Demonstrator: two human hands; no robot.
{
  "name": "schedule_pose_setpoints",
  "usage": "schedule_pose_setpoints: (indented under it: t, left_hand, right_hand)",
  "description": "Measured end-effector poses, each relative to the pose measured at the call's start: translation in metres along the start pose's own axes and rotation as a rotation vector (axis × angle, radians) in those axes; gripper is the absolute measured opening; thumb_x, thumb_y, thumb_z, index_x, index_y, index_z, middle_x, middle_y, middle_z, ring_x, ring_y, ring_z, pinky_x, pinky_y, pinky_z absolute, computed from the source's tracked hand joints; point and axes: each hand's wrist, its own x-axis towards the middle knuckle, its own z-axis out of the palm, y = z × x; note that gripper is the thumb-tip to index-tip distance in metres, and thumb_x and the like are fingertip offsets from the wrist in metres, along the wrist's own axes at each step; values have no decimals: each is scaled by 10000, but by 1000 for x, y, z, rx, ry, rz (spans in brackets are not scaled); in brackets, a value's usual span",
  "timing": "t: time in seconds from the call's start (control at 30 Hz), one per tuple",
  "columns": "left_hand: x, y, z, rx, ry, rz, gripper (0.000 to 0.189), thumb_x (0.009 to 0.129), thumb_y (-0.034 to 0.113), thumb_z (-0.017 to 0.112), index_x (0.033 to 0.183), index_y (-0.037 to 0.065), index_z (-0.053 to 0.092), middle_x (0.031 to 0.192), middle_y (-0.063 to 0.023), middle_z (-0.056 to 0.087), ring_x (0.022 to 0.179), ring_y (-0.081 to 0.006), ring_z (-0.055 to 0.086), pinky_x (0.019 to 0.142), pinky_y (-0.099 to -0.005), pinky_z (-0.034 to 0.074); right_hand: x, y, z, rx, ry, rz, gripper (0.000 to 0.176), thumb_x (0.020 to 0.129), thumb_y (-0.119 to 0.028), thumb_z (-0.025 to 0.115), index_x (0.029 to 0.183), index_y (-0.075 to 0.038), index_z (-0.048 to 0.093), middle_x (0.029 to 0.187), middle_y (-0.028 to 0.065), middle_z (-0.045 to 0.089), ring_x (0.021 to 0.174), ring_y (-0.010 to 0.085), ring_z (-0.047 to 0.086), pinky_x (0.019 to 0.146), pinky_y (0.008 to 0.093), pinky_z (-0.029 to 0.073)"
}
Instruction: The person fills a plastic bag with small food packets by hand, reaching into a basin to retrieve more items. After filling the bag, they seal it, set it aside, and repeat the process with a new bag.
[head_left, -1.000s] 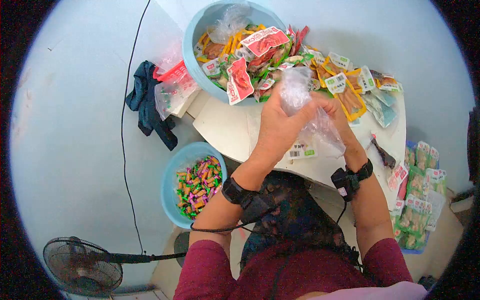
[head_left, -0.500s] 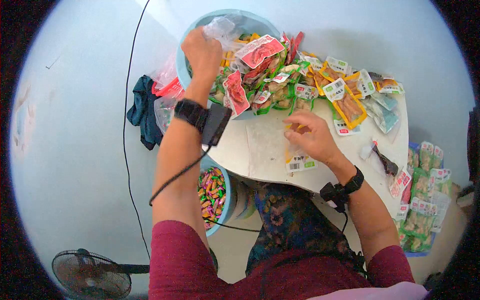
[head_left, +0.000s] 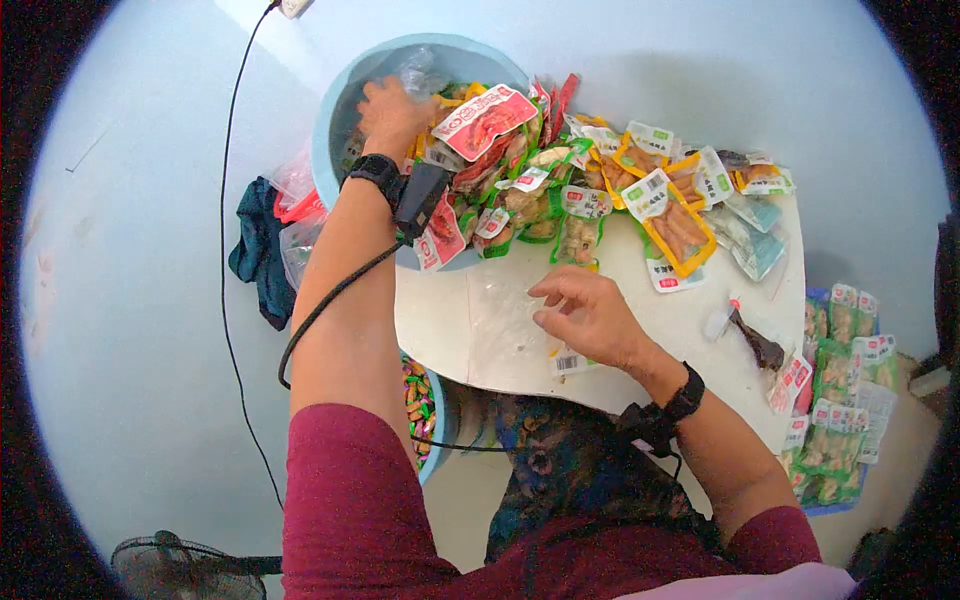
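My left hand (head_left: 385, 110) reaches into the big blue basin (head_left: 335, 130) at the table's far left. Its fingers are down among the snack packets (head_left: 485, 120), beside a crumpled clear plastic bag (head_left: 415, 70), and hidden from view. My right hand (head_left: 585, 315) rests on the white table (head_left: 690, 320) with its fingers apart. It lies on a flat clear plastic bag (head_left: 500, 320), just above a small packet with a barcode label (head_left: 568, 362). More snack packets (head_left: 670, 215) spill from the basin across the back of the table.
A smaller blue basin of wrapped candies (head_left: 420, 400) stands under the table's left edge. A dark cloth (head_left: 260, 250) and red-and-clear bags (head_left: 295, 200) lie on the floor at left. A crate of packets (head_left: 840, 390) sits at right, a fan (head_left: 180, 570) at bottom left.
Both hands let go of the clear bag they held up. My left hand went to the big basin and deeper into it; my right hand came down onto the table.
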Motion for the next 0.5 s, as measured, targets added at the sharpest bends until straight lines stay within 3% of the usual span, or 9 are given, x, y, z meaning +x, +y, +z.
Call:
schedule_pose_setpoints:
  t: [0.17, 0.37, 0.47, 0.5]
  left_hand:
    - [11, 4, 7, -17, -34, -94, 738, 725, 496, 713, 1278, 74, 467, 1274, -220, 492, 1169, -412, 501, 938, -483, 452]
    - [31, -10, 17, -11, -245, -86, 596, 712, 429, 703, 1179, 68, 622, 1193, -206, 602, 1125, -358, 577, 942, -486, 449]
    - [20, -1, 18, 237, 55, -57, 521, 707, 410, 684, 1097, 64, 685, 1145, -189, 644, 1076, -331, 621, 920, -459, 474]
    - [24, -3, 18, 176, -27, -61, 521, 707, 408, 675, 1083, 48, 686, 1136, -194, 646, 1066, -334, 626, 909, -445, 482]
  right_hand:
    - [1, 1, 2, 45, 30, 6, 262, 752, -150, 710, 974, -20, 659, 898, 113, 616, 779, 206, 614, 664, 318, 514]
    - [2, 0, 1, 51, 18, 32, 262, 761, -165, 705, 972, -16, 659, 909, 119, 615, 793, 206, 618, 662, 316, 521]
    - [2, -3, -2, 12, -26, 39, 230, 800, -107, 672, 1006, -8, 647, 968, 82, 619, 815, 146, 605, 693, 271, 520]
    - [2, -2, -2, 25, -12, 35, 239, 788, -125, 682, 995, -10, 652, 947, 95, 618, 801, 165, 612, 674, 284, 522]
